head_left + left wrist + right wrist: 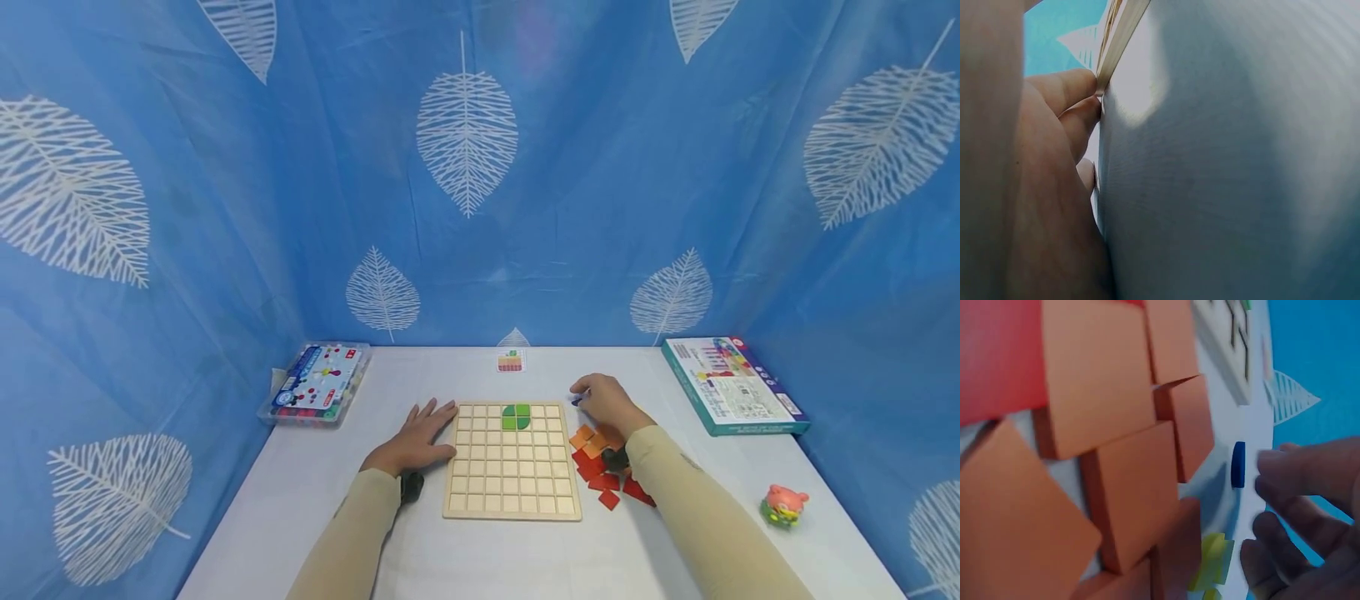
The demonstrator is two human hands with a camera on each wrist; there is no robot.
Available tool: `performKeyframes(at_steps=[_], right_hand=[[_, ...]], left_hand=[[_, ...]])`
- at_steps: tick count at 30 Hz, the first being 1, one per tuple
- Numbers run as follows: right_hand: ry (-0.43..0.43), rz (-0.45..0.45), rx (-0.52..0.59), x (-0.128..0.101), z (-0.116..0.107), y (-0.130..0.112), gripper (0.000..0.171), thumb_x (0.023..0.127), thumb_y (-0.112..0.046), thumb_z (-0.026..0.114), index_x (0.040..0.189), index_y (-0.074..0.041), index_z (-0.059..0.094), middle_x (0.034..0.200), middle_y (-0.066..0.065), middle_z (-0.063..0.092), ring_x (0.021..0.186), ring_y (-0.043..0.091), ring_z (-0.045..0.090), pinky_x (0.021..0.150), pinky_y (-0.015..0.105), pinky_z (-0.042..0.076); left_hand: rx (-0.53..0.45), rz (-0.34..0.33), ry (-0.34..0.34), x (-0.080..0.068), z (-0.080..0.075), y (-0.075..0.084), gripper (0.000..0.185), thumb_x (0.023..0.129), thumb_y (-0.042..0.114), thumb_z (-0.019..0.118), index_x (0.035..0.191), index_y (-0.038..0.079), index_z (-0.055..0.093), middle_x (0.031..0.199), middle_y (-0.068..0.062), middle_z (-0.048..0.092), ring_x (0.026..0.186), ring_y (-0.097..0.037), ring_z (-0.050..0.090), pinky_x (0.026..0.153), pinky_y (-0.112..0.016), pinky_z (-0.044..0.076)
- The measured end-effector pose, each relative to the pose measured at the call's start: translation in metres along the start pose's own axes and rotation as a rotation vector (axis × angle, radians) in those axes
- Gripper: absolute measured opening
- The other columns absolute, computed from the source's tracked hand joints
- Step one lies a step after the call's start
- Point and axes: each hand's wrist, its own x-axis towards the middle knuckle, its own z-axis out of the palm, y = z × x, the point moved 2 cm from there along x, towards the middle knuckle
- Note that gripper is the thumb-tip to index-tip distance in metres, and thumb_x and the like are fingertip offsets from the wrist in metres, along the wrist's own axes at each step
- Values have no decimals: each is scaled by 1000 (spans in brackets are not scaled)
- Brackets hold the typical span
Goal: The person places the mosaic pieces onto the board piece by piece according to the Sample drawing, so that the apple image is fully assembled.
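Observation:
A square wooden grid board (495, 503) lies on the table, with several green tiles (516, 417) in its upper cells. Beside its left edge, my left hand (414, 442) rests with fingers spread, the thumb at the rim. Past the board's right side, my right hand (611, 402) hovers with bent fingers near a small dark blue piece (1239, 464). A gap shows between the fingertips and that piece in the right wrist view. Orange tiles (1135, 494) and red tiles (603, 482) lie piled under the right wrist. Yellow pieces (1212, 562) show beyond the orange ones.
A small pattern card (511, 360) lies at the back of the table. On the left is a clear plastic box (318, 383); on the right, a teal-edged box (735, 385). A pink toy figure (785, 505) stands near the right edge. A blue leaf-print curtain surrounds the table.

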Motion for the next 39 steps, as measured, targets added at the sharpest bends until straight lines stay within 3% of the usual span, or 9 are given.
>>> performKeyframes(at_steps=[7,17,39], right_hand=[[-37,-9,-143,2,3,-5,32,91,16,58,110,2,79,113,16,69,121,42,62,105,56,50],[-11,-8,-209,1,4,-5,21,94,11,67,108,0,80,110,14,71,117,39,64,103,54,52],[-7,-58,-104,-3,13,-14,17,96,3,71,112,0,78,108,11,72,109,33,66,97,52,56]], left_hand=[[-10,15,5,1,0,0,80,97,42,64,166,13,35,171,-2,29,159,-32,9,126,-52,-1],[-14,34,5,1,2,0,80,97,41,64,166,12,35,171,-3,29,159,-32,9,126,-52,-1],[29,13,-6,0,0,-1,79,98,43,63,167,14,34,171,-1,28,159,-30,8,126,-50,-2]])
